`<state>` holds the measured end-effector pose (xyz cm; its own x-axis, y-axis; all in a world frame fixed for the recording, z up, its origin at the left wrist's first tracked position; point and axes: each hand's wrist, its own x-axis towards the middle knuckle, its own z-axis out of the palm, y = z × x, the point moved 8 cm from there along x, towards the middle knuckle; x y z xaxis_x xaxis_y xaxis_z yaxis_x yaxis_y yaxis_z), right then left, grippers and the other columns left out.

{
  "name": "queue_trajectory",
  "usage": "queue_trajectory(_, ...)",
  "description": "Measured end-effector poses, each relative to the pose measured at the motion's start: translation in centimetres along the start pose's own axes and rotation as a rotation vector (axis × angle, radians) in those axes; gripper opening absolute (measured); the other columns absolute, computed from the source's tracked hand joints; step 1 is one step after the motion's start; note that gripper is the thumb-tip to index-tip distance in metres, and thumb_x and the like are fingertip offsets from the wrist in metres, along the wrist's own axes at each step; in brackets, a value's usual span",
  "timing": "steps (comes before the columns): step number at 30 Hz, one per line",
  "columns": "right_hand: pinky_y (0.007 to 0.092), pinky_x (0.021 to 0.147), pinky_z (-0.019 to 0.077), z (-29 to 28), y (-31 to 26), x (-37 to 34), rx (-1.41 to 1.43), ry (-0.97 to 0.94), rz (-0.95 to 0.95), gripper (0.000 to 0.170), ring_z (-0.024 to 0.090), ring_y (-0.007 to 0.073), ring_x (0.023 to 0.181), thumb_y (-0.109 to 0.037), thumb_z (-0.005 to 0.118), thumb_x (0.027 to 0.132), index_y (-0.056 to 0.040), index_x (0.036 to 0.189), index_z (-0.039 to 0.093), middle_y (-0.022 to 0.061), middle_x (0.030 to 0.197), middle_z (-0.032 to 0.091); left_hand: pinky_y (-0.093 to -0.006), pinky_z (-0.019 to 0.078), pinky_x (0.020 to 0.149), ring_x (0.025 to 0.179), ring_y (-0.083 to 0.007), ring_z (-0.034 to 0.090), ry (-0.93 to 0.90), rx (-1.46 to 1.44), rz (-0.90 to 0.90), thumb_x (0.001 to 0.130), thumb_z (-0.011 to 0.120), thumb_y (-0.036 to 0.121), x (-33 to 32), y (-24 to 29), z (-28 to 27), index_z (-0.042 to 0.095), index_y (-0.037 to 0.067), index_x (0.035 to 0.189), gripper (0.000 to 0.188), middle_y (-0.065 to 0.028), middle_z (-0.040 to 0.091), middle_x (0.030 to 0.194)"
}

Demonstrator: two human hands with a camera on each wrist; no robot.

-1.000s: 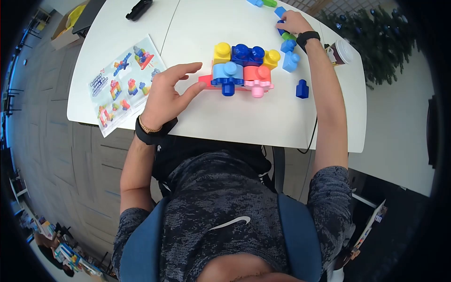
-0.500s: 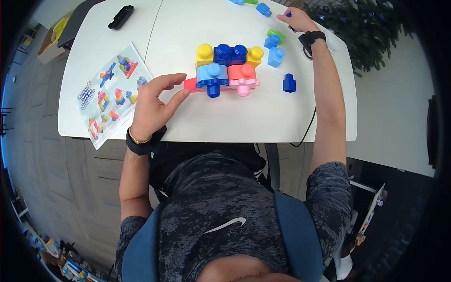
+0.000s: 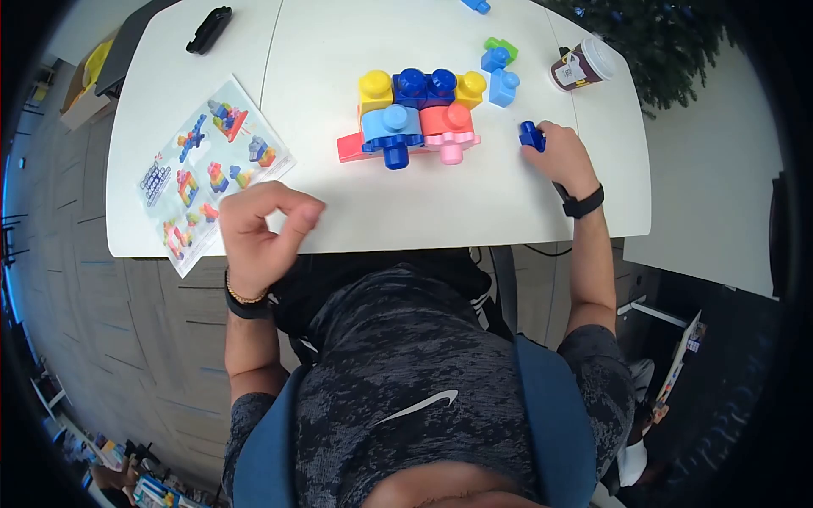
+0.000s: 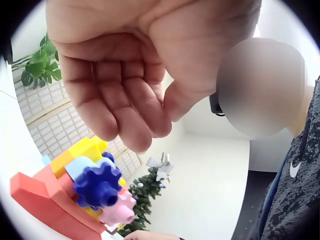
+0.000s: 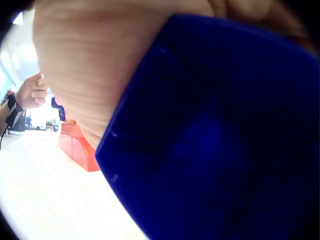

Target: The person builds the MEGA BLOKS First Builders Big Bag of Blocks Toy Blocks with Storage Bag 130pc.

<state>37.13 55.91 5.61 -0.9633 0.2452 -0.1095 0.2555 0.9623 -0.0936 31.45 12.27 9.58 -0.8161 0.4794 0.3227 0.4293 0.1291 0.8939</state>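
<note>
My right hand [image 3: 566, 157] grips a dark blue block [image 3: 532, 135] at the right of the table. A dark blue block face [image 5: 215, 140] fills much of the right wrist view, against the palm; I cannot tell whether this is one block or two. Empty, with loosely curled fingers, my left hand [image 3: 262, 233] hovers near the front edge, beside the leaflet. Mid-table stands a block build [image 3: 419, 106] on a red base [image 3: 350, 147], with yellow, dark blue, light blue and coral blocks. A dark blue gear [image 4: 97, 186] and a pink gear [image 4: 119, 210] face its near side.
Light blue blocks [image 3: 503, 88] and a green block [image 3: 501, 47] lie right of the build. A lidded paper cup [image 3: 580, 66] stands at the right edge. The picture leaflet [image 3: 199, 182] lies at left, with a black case [image 3: 209, 30] behind it.
My right hand has come back from the far right, carrying a dark blue block, to where another dark blue block lay. My left hand has drawn back from the red base toward me, its fingers curling.
</note>
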Motion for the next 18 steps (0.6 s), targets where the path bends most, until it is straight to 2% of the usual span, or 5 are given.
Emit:
queue_trajectory(3, 0.0436, 0.074, 0.0575, -2.6, -2.9, -3.4, 0.109, 0.001, 0.055, 0.034, 0.072, 0.0395, 0.079, -0.023, 0.078, 0.083, 0.0037, 0.103, 0.072, 0.0250, 0.086, 0.072, -0.0270, 0.0531, 0.067, 0.073, -0.0173, 0.073, -0.161, -0.051, 0.040, 0.093, 0.074, 0.008, 0.2, 2.1, 2.7, 0.078, 0.000, 0.092, 0.009, -0.0115, 0.078, 0.083)
queue_trajectory(7, 0.0430, 0.077, 0.0582, -5.9, -12.5, -8.1, 0.574, -0.012, -0.456, 0.040, 0.072, 0.0371, 0.085, -0.016, 0.079, 0.086, 0.0007, 0.120, 0.065, 0.0194, 0.100, 0.071, -0.0302, 0.0610, 0.079, 0.098, -0.0221, 0.078, -0.243, -0.173, 0.009, 0.091, 0.078, 0.009, 0.5, 3.2, 7.7, 0.062, 0.000, 0.144, 0.056, -0.0159, 0.079, 0.107)
queue_trajectory(10, 0.0426, 0.079, 0.0590, -5.1, -17.3, -9.4, 0.660, 0.064, -0.585, 0.052, 0.071, 0.0382, 0.094, -0.017, 0.081, 0.086, -0.0016, 0.130, 0.057, 0.0203, 0.112, 0.067, -0.0296, 0.0619, 0.080, 0.100, -0.0223, 0.078, -0.260, -0.127, 0.077, 0.087, 0.082, 0.005, 1.3, 5.1, 9.5, 0.060, -0.001, 0.146, 0.063, -0.0173, 0.078, 0.110)
queue_trajectory(14, 0.0432, 0.077, 0.0595, -5.8, -19.8, -9.6, 0.672, 0.252, -0.726, 0.056, 0.071, 0.0383, 0.089, -0.017, 0.082, 0.086, 0.0006, 0.130, 0.054, 0.0192, 0.107, 0.065, -0.0307, 0.0653, 0.076, 0.099, -0.0213, 0.077, -0.120, -0.146, 0.094, 0.084, 0.085, 0.001, 1.6, 4.5, 7.8, 0.069, -0.003, 0.130, 0.049, -0.0175, 0.077, 0.110)
queue_trajectory(18, 0.0424, 0.077, 0.0608, -5.0, -20.9, -9.2, 0.628, 0.171, -0.755, 0.056, 0.073, 0.0378, 0.092, -0.025, 0.082, 0.089, -0.0005, 0.131, 0.054, 0.0210, 0.115, 0.067, -0.0314, 0.0656, 0.080, 0.097, -0.0206, 0.076, -0.100, -0.082, 0.104, 0.082, 0.087, 0.003, 2.0, 5.7, 6.9, 0.072, -0.004, 0.123, 0.045, -0.0169, 0.077, 0.105)
